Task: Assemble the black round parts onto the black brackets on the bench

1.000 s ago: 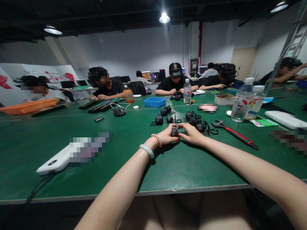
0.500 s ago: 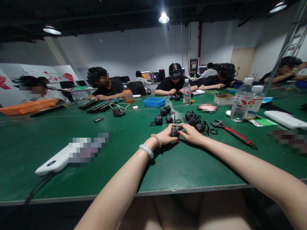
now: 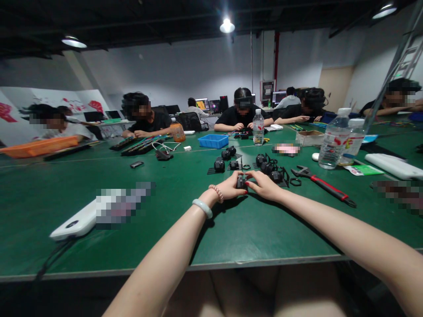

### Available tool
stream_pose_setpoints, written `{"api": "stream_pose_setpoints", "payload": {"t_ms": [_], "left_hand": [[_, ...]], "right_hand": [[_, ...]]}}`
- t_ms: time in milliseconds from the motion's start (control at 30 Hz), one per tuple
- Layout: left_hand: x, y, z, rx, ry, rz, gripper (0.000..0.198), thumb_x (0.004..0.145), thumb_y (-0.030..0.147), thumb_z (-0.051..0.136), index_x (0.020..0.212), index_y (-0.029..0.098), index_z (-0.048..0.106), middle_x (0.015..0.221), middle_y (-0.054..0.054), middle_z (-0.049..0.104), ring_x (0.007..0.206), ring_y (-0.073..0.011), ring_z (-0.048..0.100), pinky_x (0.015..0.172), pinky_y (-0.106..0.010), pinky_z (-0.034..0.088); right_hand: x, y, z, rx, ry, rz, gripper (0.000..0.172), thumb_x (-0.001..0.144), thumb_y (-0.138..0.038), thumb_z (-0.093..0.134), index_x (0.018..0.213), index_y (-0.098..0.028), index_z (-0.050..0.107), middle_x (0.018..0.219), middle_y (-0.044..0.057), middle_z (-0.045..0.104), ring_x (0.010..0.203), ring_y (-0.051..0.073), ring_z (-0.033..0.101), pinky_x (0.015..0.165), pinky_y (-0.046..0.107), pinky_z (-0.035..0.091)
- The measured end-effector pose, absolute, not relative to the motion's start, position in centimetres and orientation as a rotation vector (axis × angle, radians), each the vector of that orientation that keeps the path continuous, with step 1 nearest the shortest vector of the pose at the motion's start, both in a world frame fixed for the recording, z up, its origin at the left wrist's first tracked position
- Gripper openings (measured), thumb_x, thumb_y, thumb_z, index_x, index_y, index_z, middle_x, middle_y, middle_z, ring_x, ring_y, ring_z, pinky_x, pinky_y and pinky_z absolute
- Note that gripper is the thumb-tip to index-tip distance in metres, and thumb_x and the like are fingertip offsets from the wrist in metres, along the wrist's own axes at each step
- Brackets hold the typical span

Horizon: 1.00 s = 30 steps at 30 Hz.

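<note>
Both my hands meet around a small black plastic fitting point(image 3: 242, 182) above the green table point(image 3: 158, 211). My left hand point(image 3: 229, 186) grips it from the left, thumb at the near side. From the right, my right hand point(image 3: 262, 185) pinches the same part with its fingertips. Fingers cover much of the piece, so its full shape is hidden. Just beyond my hands lie similar black fittings, one at the left point(image 3: 219, 165) and one at the right point(image 3: 276, 176). A loose black nut ring point(image 3: 295, 182) rests right of my right hand.
An adjustable wrench point(image 3: 325, 185) with red and black handle lies to the right. Water bottles point(image 3: 333, 141) stand behind it. Farther back are a blue tray point(image 3: 213, 141) and a cardboard box point(image 3: 309, 138). A white power bank point(image 3: 82, 220) lies at left. Several people sit across the table.
Both hands keep hold of the black fitting in nearly the same pose. The whole view has shifted very slightly; nothing on the table has visibly moved.
</note>
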<state>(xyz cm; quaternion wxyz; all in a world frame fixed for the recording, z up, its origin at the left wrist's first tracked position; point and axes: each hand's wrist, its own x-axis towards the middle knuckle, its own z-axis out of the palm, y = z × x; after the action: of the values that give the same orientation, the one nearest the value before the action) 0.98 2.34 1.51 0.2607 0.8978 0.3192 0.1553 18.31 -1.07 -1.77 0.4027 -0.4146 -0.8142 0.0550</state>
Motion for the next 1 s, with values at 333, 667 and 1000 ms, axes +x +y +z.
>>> {"api": "stream_pose_setpoints", "payload": {"t_ms": [333, 667, 1000], "left_hand": [[0.99, 2.4, 1.33, 2.427, 0.878, 0.419, 0.061, 0.062, 0.033, 0.056, 0.112, 0.015, 0.027, 0.094, -0.006, 0.046, 0.082, -0.0169, 0.048, 0.074, -0.031, 0.04], [0.95, 2.62, 1.19, 2.432, 0.863, 0.427, 0.062, 0.062, 0.033, 0.057, 0.112, 0.015, 0.027, 0.097, -0.007, 0.046, 0.086, -0.018, 0.048, 0.075, -0.031, 0.04], [0.94, 2.47, 1.31, 2.439, 0.866, 0.418, 0.061, 0.062, 0.033, 0.057, 0.112, 0.015, 0.027, 0.094, -0.005, 0.046, 0.083, -0.017, 0.048, 0.073, -0.03, 0.04]], "right_hand": [[18.37, -1.5, -1.44, -0.881, -2.092, 0.042, 0.045, 0.063, -0.018, 0.054, 0.106, -0.014, 0.042, 0.101, 0.009, 0.049, 0.096, 0.02, 0.044, 0.084, 0.036, 0.036], [18.31, -1.41, -1.55, -0.88, -2.107, 0.025, 0.041, 0.065, -0.017, 0.053, 0.105, -0.016, 0.043, 0.1, 0.008, 0.05, 0.094, 0.019, 0.044, 0.083, 0.037, 0.036], [18.56, -1.32, -1.77, -0.92, -2.099, 0.039, 0.041, 0.068, -0.02, 0.053, 0.107, -0.016, 0.043, 0.101, 0.008, 0.052, 0.096, 0.019, 0.045, 0.084, 0.037, 0.037]]}}
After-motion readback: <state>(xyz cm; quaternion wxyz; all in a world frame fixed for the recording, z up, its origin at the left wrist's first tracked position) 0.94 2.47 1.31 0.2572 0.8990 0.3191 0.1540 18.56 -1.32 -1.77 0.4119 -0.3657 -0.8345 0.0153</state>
